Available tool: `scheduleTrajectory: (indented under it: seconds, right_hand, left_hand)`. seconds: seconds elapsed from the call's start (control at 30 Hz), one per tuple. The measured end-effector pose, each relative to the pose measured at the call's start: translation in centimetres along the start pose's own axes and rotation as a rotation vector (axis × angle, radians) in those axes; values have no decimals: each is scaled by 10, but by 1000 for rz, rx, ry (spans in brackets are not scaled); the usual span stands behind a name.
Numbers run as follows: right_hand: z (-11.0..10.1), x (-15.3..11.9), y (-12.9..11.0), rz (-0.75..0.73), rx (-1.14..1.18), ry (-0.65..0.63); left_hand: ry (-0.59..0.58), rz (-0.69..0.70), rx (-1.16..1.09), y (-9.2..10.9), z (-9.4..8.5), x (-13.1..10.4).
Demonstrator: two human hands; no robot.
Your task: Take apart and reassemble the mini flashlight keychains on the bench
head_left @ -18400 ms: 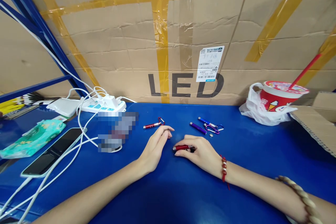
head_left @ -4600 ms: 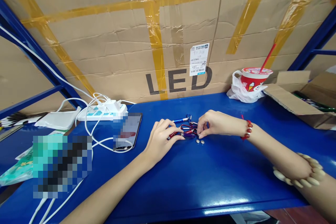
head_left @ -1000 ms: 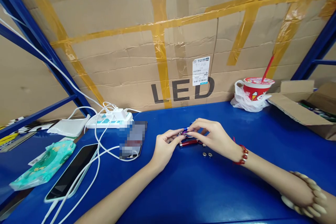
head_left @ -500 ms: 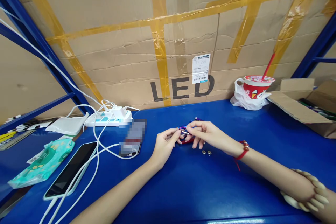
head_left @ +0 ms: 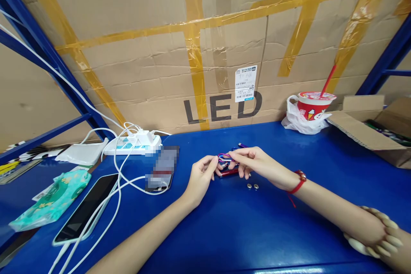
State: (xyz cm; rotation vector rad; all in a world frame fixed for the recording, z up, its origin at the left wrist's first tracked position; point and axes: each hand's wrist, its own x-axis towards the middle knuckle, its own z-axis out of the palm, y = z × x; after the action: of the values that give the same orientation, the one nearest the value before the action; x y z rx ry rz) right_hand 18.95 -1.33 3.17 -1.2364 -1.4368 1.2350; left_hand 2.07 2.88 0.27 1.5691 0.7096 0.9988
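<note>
Head view shows our left hand and right hand meeting over the blue desk, fingertips pinched together on a small keychain light with a coloured clip ring, held just above the surface. Both hands are closed around it; its body is mostly covered by our fingers, so we cannot tell its colour or which end faces which hand. A red light lies on the desk directly beneath the hands, partly hidden by them. Two button cells lie just beside the right hand, touching the desk. Behind the hands, a purple tip projects; the rest of that item is obscured. A pixelated object sits left of the hands and cannot be identified. The open carton is cut off at the right edge.
</note>
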Motion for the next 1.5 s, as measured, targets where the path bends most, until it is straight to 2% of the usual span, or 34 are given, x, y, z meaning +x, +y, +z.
scheduleTrajectory:
  seconds: [0.2,0.37,0.57,0.77,0.9,1.23,1.5]
  right_hand:
    - [0,0,1,-13,-43,17]
    - [-1,0,6,-99,-171,8]
    - [3,-4,4,-189,-350,37]
    - [5,-5,3,-428,-598,61]
    - [4,-4,7,-552,-737,24]
    - [5,-8,10,-615,-1044,-19]
    - [4,-7,10,-612,-1013,-59]
  left_hand:
    - [-16,-3,37,0,0,0]
    - [-52,-19,69,-1,0,0]
    - [-44,41,152,1,-1,-4]
    - [-22,67,206,2,-1,-7]
    - [-35,74,251,2,-1,-7]
    - [-103,113,341,3,-2,-7]
    - [-139,134,392,1,-3,-7]
